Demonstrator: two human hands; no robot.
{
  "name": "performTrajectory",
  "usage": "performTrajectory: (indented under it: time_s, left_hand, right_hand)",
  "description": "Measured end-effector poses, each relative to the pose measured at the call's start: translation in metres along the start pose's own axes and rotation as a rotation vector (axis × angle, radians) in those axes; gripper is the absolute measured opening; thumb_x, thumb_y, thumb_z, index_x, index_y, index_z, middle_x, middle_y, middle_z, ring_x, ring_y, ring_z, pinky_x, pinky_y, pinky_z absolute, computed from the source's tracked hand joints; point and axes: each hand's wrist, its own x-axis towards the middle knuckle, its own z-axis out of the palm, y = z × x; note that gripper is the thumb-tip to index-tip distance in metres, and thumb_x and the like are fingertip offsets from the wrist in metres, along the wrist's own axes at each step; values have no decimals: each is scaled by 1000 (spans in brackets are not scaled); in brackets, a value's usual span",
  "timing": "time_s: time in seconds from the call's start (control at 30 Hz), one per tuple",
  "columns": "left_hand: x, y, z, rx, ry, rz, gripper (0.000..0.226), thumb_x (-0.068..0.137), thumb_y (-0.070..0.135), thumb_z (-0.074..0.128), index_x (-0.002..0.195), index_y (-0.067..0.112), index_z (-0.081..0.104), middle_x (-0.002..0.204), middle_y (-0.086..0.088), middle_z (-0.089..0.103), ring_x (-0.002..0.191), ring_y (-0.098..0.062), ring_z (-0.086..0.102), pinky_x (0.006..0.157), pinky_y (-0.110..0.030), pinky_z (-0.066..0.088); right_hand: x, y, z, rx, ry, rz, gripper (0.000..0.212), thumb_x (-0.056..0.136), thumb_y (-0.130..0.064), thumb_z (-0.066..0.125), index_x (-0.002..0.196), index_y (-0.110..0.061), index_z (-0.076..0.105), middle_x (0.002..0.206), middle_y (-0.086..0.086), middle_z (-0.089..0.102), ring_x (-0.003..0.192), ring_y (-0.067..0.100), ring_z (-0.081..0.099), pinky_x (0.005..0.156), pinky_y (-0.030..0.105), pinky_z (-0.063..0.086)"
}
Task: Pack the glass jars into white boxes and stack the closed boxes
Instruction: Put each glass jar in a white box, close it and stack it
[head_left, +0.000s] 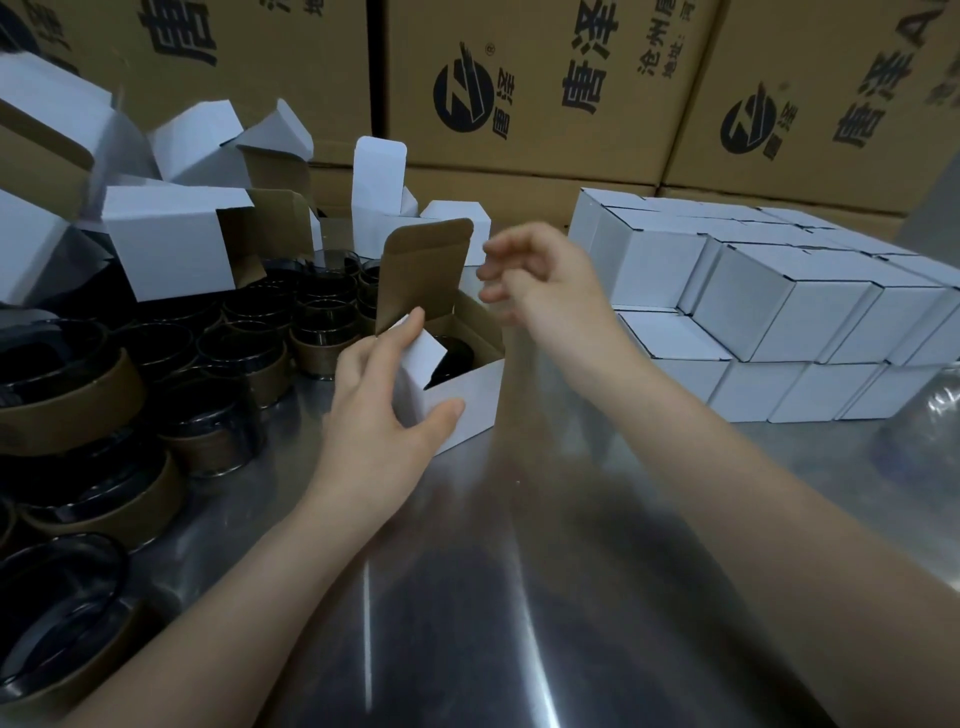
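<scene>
Head view: one open box, two hands.

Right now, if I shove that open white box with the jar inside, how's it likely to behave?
The open white box probably slides easily, since it sits on a smooth, shiny metal table. With the dark jar low inside, it likely feels bottom-heavy and resists tipping. Its upright lid flap looks like thin card, so it may bend if pushed there.
</scene>
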Motion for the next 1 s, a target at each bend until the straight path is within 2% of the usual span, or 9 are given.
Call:
performTrajectory:
  time_s: [0.2, 0.33, 0.43, 0.57, 0.63, 0.7, 0.77, 0.9, 1.0]
  left_hand:
    - [0, 2, 0, -8, -52, -53, 66, 84, 36, 71, 135, 58, 35, 132, 20, 28, 121, 3, 33, 110, -33, 35]
    - [1, 3, -1, -85, -51, -80, 50, 80, 65, 53, 128, 58, 41, 139, 19, 31, 126, 5, 31, 102, -19, 25]
    - [4, 3, 0, -131, 5, -56, 27, 98, 49, 45, 124, 50, 51, 140, 12, 38, 124, 12, 35, 95, -4, 22]
    - [9, 5, 0, -239, 51, -69, 26, 99, 23, 50, 112, 42, 62, 135, 9, 43, 101, 31, 40, 77, 10, 28]
    - [10, 6, -2, -272, 51, -57, 24, 96, 22, 56, 109, 39, 65, 134, 7, 47, 104, 27, 43, 82, 6, 33]
    - [10, 6, -2, -334, 73, -59, 22, 86, 26, 61, 104, 38, 64, 128, 4, 54, 115, 5, 51, 99, -18, 42]
    - [9, 8, -3, -411, 109, -60, 29, 77, 24, 62, 101, 37, 52, 120, 2, 60, 114, -11, 58, 96, -36, 49]
    - [10, 9, -8, -506, 119, -63, 60, 84, 5, 67, 119, 42, 36, 127, 2, 61, 113, -14, 62, 94, -40, 53]
    - [9, 11, -9, -516, 64, -51, 67, 90, -4, 57, 130, 46, 40, 122, 8, 63, 107, -8, 65, 88, -32, 56]
  right_hand:
    - [-9, 32, 3, 274, -127, 341, 19, 97, -21, 58, 116, -26, 57, 113, 7, 64, 91, 19, 62, 76, 30, 48]
    - [-12, 33, 2, 377, -167, 385, 29, 96, -24, 60, 125, -21, 58, 106, 4, 65, 92, 16, 62, 78, 27, 49]
    - [-16, 34, 5, 420, -224, 415, 37, 95, -22, 61, 132, -19, 56, 123, 6, 65, 97, 17, 63, 86, 30, 49]
    - [-20, 36, 12, 401, -269, 376, 39, 96, -14, 58, 135, -20, 55, 124, 5, 66, 103, 16, 65, 94, 32, 50]
    - [-21, 37, 14, 388, -272, 348, 38, 96, -11, 58, 131, -24, 56, 119, 3, 68, 102, 15, 66, 92, 29, 51]
    - [-22, 38, 14, 358, -274, 324, 37, 95, -10, 59, 126, -31, 57, 109, 0, 69, 97, 13, 67, 89, 27, 50]
    - [-21, 38, 14, 322, -286, 302, 39, 94, -9, 59, 121, -38, 56, 104, 0, 68, 97, 14, 67, 89, 27, 51]
    - [-23, 37, 14, 301, -307, 275, 40, 94, -7, 56, 116, -40, 56, 102, 2, 66, 92, 15, 66, 82, 26, 51]
    - [-24, 36, 11, 293, -329, 266, 35, 95, -7, 55, 115, -36, 55, 98, -1, 64, 90, 14, 63, 81, 25, 48]
